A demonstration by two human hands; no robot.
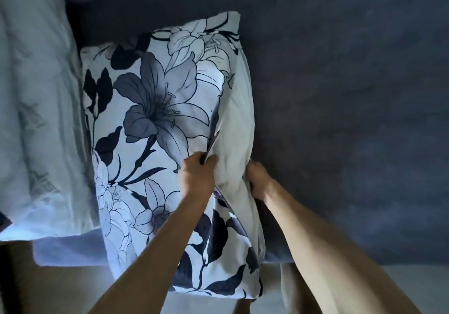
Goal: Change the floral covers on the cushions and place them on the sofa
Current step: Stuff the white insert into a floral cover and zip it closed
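Head view looks down on a cushion in a floral cover, white with dark blue lilies and leaves, lying on a dark blue sofa and filling the middle of the picture. Along the cover's edge at 3 o'clock the opening gapes, and the plain white cushion insert shows through it from about 1 o'clock down to 5 o'clock.

Both bare forearms rise from 6 o'clock. The left hand sits just below the centre, its fingers and thumb curled and pinching the cover's open edge, where a dark strip of the seam runs up from the grip toward 12 o'clock. The right hand is just beside it toward 3 o'clock, on the far side of the insert, with its fingers wrapped around the bunched white fabric; whether it also catches the cover's other edge cannot be told.

At 9 o'clock a pale blue cushion with a faint pattern lies touching the floral one. At 6 o'clock the person's legs show beneath the sofa's front edge.
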